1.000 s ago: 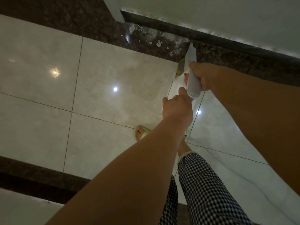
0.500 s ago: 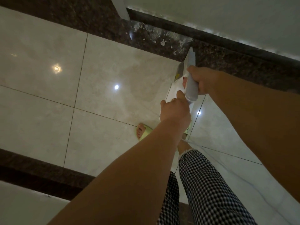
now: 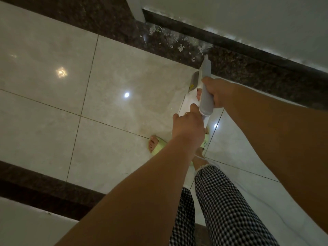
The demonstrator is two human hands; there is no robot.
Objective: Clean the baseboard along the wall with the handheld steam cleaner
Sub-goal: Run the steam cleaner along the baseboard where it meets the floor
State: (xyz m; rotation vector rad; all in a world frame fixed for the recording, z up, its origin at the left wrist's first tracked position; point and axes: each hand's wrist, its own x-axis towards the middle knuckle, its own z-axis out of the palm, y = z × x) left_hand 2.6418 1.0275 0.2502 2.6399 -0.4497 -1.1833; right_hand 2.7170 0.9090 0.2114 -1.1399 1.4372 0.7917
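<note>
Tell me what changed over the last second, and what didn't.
Little moved. The steam cleaner sits slightly lower in the view, as do the white flecks on the dark floor border, so this may be mostly the head camera shifting. Nothing was taken hold of or let go: the right hand still grips the handle, the left hand still holds the rear end, and the nozzle still points toward the baseboard.

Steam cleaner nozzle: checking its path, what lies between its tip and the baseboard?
Head view: dark speckled floor border strewn with pale flakes separates steam cleaner from baseboard.
</note>
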